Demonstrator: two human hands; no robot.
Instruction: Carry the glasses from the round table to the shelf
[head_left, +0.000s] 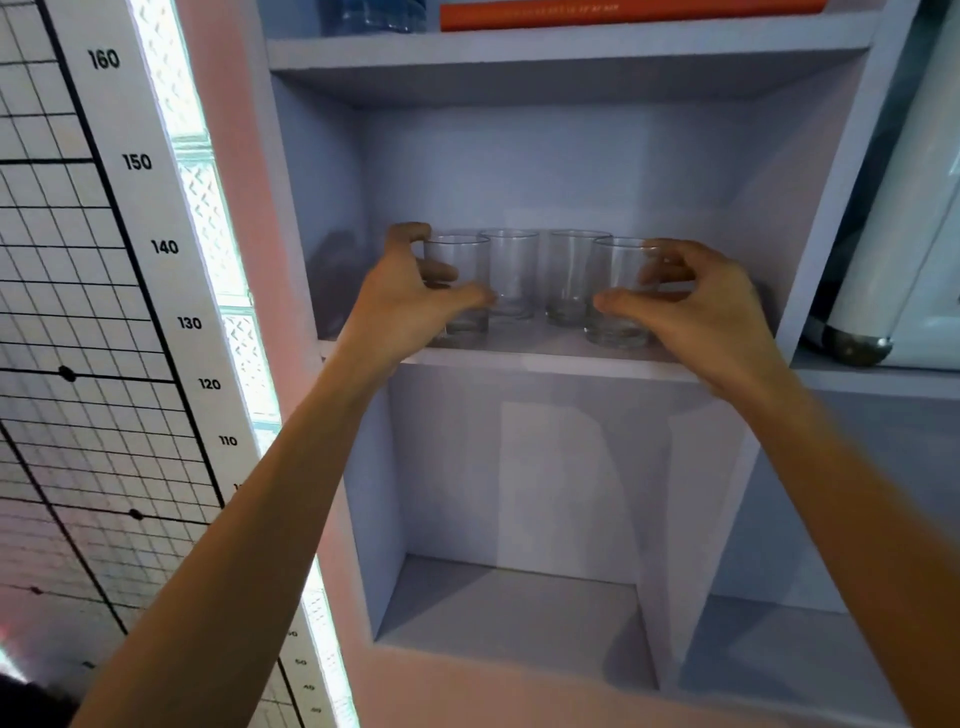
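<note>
Several clear glass tumblers stand on the pale lilac shelf board (545, 359). My left hand (402, 304) is curled round the front left glass (460, 257), thumb in front and fingers behind it. My right hand (706, 309) grips the front right glass (621, 267) the same way. Both of these glasses rest with their bases on the board near its front edge. Two more glasses (511, 273) (571, 278) stand side by side just behind them, between my hands. The round table is out of view.
Below the board is an open cubby (514, 597). The shelf above holds an orange book (623, 13) and a blue glass object (374, 15). A white appliance (904, 234) stands in the right compartment. A height chart (130, 260) covers the left wall.
</note>
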